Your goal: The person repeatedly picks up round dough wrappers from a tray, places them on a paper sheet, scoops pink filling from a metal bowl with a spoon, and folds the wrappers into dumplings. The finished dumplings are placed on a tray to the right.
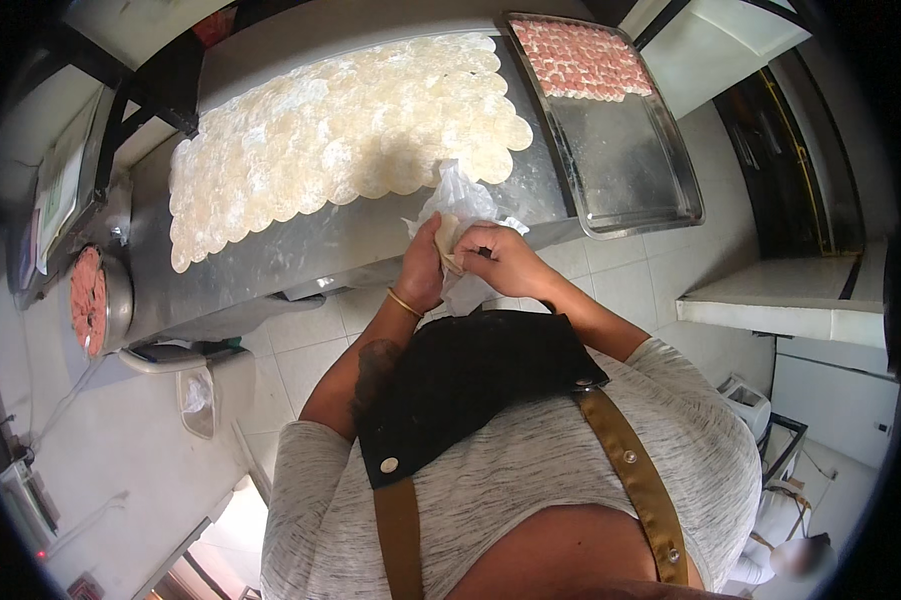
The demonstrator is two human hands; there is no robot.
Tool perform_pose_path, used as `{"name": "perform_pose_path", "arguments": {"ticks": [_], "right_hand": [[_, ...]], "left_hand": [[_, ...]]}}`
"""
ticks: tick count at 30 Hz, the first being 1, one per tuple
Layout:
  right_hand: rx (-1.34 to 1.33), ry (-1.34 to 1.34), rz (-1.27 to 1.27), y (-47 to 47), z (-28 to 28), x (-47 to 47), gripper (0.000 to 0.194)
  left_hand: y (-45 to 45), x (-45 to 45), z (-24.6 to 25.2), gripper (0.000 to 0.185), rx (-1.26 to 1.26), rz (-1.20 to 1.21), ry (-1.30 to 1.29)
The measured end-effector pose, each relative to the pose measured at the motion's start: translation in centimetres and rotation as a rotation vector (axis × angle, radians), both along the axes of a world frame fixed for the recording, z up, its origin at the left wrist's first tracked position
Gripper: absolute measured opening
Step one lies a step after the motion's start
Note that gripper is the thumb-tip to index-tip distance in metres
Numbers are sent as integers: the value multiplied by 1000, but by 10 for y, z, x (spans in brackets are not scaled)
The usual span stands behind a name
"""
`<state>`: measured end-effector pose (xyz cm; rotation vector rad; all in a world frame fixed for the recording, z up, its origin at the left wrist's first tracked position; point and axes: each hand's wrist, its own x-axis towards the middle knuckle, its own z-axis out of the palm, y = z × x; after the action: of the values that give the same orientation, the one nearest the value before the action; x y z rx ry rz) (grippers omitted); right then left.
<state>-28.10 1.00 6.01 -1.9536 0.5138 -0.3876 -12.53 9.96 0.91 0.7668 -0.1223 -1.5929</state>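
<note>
Just off the front edge of the steel worktable point(345, 225), my left hand point(420, 266) grips a small stack of pale dough wrappers point(446, 236). A crumpled translucent plastic bag point(461, 193) surrounds the stack and hangs below it. My right hand point(506, 259) has its thumb and fingertips pinched at the stack's near edge; its fingers hide how many wrappers it holds. Beyond my hands, overlapping rows of round floured dough wrappers point(345, 124) cover much of the tabletop.
At the right stands a metal tray point(619, 161) with rows of pink filled pieces point(581, 60) at its far end. A steel bowl of pink ground meat point(90, 300) is at far left. Below it hangs a plastic bin point(197, 401). Another person point(784, 517) is behind me, lower right.
</note>
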Motion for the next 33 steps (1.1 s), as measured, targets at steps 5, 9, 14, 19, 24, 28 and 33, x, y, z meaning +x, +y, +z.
{"name": "perform_pose_path", "arguments": {"ticks": [5,9,14,19,24,28,33], "right_hand": [[147,-36,-13,-7,-12,-2,8],[378,20,-80,-9,-8,-2,9],[446,73,-131,-14,-14,-4,9],[6,120,-341,-17,-16,-2,8],[-328,121,-294,-89,-44,-15,6],[-690,278,-153,-163,-51,-19,8],[-948,397,-127,-210,-60,-3,12]], "left_hand": [[-3,-2,-1,52,-17,22,-5],[-4,-6,1,47,-40,20,-19],[-3,-9,-7,39,-49,-13,-86],[4,-14,-3,40,-2,-74,-280],[19,-11,-14,43,208,-36,-308],[44,-9,-14,40,312,137,-506],[93,4,-30,37,367,330,-406]]}}
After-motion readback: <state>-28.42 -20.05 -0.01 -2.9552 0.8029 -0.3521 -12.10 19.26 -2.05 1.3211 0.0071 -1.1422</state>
